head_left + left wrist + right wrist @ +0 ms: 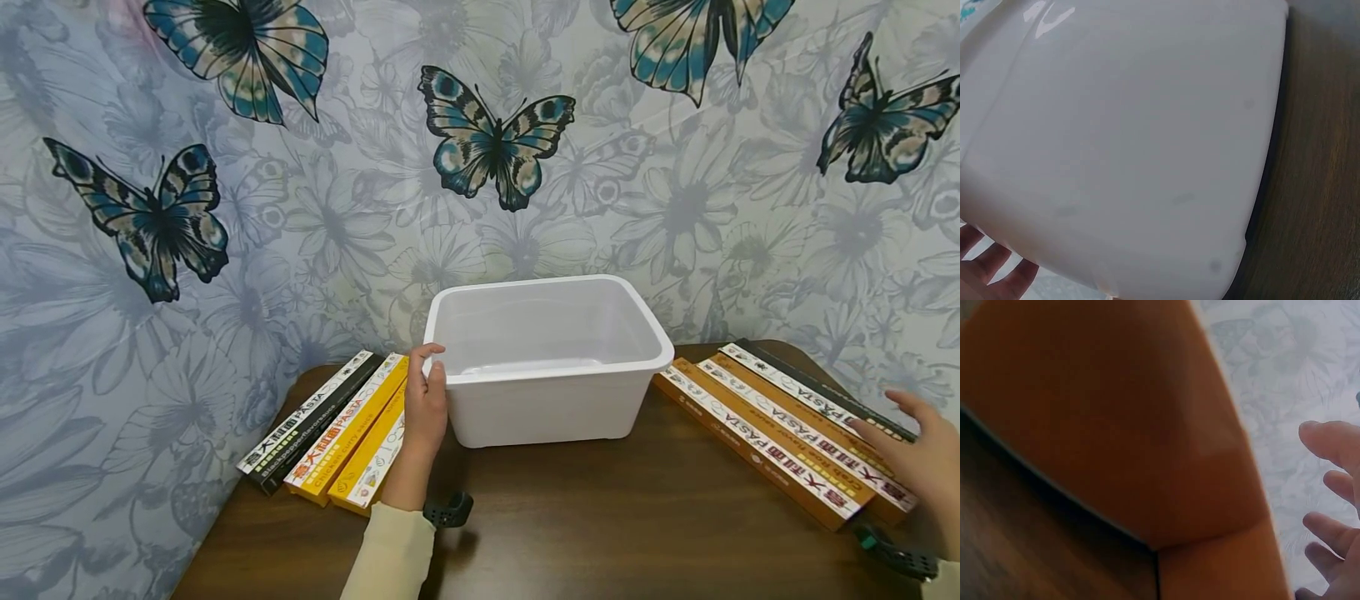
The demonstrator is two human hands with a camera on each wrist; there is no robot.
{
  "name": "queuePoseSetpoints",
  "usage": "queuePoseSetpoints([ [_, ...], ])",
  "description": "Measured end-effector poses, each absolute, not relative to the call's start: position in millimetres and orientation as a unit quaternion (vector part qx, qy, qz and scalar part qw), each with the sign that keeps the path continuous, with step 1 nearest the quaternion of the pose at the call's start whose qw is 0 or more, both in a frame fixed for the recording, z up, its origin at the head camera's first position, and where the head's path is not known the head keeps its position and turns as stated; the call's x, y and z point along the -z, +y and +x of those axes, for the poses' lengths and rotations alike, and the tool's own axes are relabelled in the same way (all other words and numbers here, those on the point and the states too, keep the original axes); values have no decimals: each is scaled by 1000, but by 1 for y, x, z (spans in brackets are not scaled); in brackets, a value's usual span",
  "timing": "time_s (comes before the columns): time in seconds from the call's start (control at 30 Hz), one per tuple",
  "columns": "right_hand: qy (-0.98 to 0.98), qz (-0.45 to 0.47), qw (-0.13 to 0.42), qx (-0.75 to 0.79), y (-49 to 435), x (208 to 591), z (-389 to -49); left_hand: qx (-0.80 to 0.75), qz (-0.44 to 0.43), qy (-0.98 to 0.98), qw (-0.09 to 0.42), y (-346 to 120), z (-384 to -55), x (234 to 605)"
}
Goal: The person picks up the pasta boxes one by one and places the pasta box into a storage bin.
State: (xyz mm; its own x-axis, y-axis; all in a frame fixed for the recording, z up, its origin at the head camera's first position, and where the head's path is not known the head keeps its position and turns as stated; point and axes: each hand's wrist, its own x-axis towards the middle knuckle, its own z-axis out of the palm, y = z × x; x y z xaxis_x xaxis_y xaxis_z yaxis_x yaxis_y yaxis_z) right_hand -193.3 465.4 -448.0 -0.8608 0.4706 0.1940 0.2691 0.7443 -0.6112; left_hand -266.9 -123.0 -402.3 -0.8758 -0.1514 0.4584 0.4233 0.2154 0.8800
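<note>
A white plastic bin (543, 408) stands upright at the back of the table, and nothing shows inside it. My left hand (426, 408) grips its left end near the rim; in the left wrist view, fingertips (1019, 278) show at the bin's edge. My right hand (918, 454) hovers at the near right end of several long pasta boxes, fingers spread, holding nothing. Those are orange-brown pasta boxes (765, 446) with white printed sides, plus a black pasta box (832, 392) at the far right. An orange box face (1116, 425) fills much of the right wrist view.
Left of the bin lie a black pasta box (311, 425) and two yellow pasta boxes (348, 433), side by side. The brown wooden table (570, 525) reaches toward me. Behind it rises a wall (337, 208) with flower and butterfly patterns.
</note>
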Motion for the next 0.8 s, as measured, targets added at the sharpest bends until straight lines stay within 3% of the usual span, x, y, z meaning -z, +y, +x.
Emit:
queuePoseSetpoints([
  [0.2,-906,-251,157,-303,476,458,-194,619,-93,-743,238,-124,-271,407],
  [0.8,-885,-259,145,-359,498,484,-190,610,-93,-747,248,-122,-272,405],
])
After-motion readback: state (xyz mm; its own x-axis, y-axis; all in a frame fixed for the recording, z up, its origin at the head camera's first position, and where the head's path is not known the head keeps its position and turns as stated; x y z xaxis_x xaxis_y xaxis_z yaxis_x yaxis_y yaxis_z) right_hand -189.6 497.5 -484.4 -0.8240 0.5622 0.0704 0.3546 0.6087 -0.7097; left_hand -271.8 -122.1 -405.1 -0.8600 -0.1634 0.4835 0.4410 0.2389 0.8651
